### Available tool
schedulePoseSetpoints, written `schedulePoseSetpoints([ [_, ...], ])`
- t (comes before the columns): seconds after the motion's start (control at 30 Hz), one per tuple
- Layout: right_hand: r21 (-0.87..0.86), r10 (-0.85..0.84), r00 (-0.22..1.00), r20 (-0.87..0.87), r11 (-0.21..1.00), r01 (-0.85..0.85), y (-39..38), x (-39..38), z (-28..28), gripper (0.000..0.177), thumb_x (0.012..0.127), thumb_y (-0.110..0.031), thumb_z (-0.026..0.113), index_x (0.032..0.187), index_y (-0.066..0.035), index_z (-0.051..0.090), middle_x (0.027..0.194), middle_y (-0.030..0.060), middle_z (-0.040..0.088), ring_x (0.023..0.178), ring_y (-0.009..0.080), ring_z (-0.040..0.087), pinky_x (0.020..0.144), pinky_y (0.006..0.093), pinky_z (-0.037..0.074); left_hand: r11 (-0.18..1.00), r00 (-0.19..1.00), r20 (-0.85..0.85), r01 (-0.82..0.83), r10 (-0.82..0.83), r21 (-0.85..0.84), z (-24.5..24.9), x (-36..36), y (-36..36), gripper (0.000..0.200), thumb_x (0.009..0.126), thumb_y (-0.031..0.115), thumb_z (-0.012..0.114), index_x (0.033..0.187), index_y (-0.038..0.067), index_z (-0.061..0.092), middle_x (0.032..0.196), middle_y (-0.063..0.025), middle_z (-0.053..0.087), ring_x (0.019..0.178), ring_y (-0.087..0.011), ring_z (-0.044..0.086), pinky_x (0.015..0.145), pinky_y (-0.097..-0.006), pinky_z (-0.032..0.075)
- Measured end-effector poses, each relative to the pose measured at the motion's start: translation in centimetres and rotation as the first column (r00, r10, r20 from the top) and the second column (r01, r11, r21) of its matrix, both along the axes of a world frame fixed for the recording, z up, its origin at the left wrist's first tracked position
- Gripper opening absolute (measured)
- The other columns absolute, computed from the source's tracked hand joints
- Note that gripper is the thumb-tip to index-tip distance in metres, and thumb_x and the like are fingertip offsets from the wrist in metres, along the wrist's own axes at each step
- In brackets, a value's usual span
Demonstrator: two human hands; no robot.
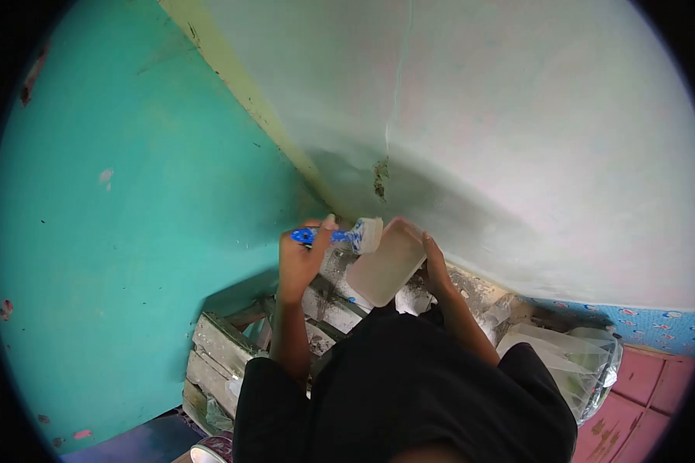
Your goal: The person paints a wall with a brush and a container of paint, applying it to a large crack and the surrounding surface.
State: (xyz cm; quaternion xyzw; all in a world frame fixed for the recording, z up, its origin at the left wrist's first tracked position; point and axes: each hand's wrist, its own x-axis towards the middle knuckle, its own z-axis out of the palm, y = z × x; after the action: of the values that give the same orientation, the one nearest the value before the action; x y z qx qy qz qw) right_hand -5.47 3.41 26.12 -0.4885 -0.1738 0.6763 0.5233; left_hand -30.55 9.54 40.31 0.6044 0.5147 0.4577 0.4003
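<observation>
My left hand (305, 255) is closed around the blue handle of a paintbrush (344, 236). The brush lies roughly level, its pale bristles pointing right, close to the left rim of a shallow tub. In my right hand (435, 266) is that rectangular tub (386, 264), gripped at its right side and holding a pale, cloudy content. Beyond both hands rises a whitish wall (517, 139) with a thin crack and a dark damaged patch (380, 179) just above the tub.
A turquoise wall (131, 231) stands at the left, meeting the white one along a yellowish strip (262, 108). Below my hands is a worn wooden structure (216, 347). At the right are a plastic-covered object (571, 363), blue patterned covering (656, 324) and a pink cabinet (625, 409).
</observation>
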Motion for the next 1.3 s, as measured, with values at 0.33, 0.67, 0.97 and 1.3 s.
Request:
schedulePoseSetpoints([
  [0.33,0.009,-0.029,0.999,0.020,1.000,0.029,-0.6,-0.5,0.3,0.068,0.098,-0.060,0.038,0.140,-0.007,0.041,0.126,0.0156,0.056,0.104,0.0286,0.065,0.081,0.0433,0.058,0.960,0.890,-0.409,0.263,-0.204,0.095,0.8,3.7,-0.9,0.031,0.092,0.030,0.067,0.079,0.001,0.067,0.057,-0.0122,0.057,0.048,-0.0207,0.056,0.051,-0.0334,0.044],
  [0.67,0.017,-0.081,0.996,0.030,0.997,0.080,-1.6,0.3,0.5,0.066,0.098,-0.060,0.038,0.140,-0.009,0.043,0.129,0.0145,0.055,0.109,0.0283,0.062,0.082,0.0428,0.057,0.913,0.807,-0.473,0.408,-0.354,0.013,-4.1,6.2,0.1,0.039,0.093,0.037,0.061,0.077,0.002,0.064,0.061,-0.0200,0.057,0.057,-0.0390,0.058,0.054,-0.0445,0.044],
  [0.97,-0.010,-0.097,0.995,-0.012,0.995,0.097,-2.9,1.5,0.1,0.065,0.099,-0.059,0.037,0.141,-0.009,0.043,0.132,0.0141,0.054,0.114,0.0282,0.058,0.085,0.0431,0.056,0.958,0.934,-0.216,0.283,-0.284,-0.039,-6.0,5.8,-1.4,0.037,0.094,0.034,0.063,0.075,0.003,0.064,0.056,-0.0145,0.056,0.051,-0.0307,0.058,0.050,-0.0410,0.042],
  [1.3,-0.033,-0.188,0.982,0.032,0.981,0.189,-3.1,2.3,0.0,0.070,0.098,-0.063,0.035,0.144,-0.011,0.041,0.138,0.0142,0.051,0.124,0.0289,0.053,0.094,0.0485,0.050,0.925,0.928,0.314,-0.071,0.198,-0.374,-7.8,2.6,-4.2,0.039,0.096,0.036,0.061,0.088,-0.002,0.068,0.067,-0.0072,0.067,0.055,-0.0130,0.064,0.049,-0.0234,0.047],
])
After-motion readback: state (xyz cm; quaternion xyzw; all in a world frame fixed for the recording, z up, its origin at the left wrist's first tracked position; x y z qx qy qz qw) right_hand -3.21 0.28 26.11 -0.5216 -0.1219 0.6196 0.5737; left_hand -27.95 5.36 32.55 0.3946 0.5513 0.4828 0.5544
